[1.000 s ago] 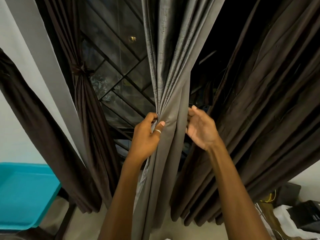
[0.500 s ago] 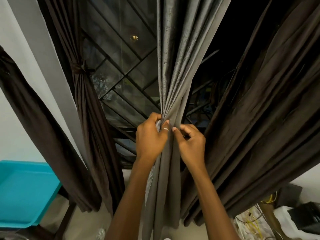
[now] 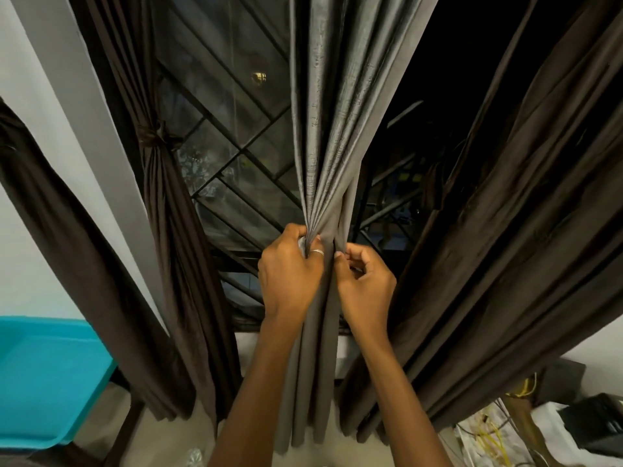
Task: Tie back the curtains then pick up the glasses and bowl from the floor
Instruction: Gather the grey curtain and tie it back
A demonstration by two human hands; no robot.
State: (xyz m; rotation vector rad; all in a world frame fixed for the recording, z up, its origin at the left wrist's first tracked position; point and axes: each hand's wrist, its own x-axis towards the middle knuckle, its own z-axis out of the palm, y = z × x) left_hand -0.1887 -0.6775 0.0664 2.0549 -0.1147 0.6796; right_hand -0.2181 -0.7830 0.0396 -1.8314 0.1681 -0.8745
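Note:
A grey curtain (image 3: pixel 332 136) hangs down the middle of the window, bunched into a narrow column at waist height. My left hand (image 3: pixel 290 274) grips the bunched folds from the left, a ring on one finger. My right hand (image 3: pixel 365 288) pinches the right side of the same bunch with curled fingers. A dark brown curtain (image 3: pixel 168 203) to the left is tied back with a knotted band (image 3: pixel 156 136). Another dark brown curtain (image 3: pixel 505 230) hangs loose on the right. No glasses or bowl are visible.
A turquoise plastic table (image 3: pixel 43 379) stands at the lower left. Behind the curtains is a window with a diagonal metal grille (image 3: pixel 236 153). Cables and dark boxes (image 3: pixel 553 429) lie on the floor at the lower right. A further dark curtain (image 3: pixel 67 251) hangs at far left.
My right hand came in from an open pose beside the grey curtain and now pinches it. The curtain is gathered tighter, and both hands sit close together.

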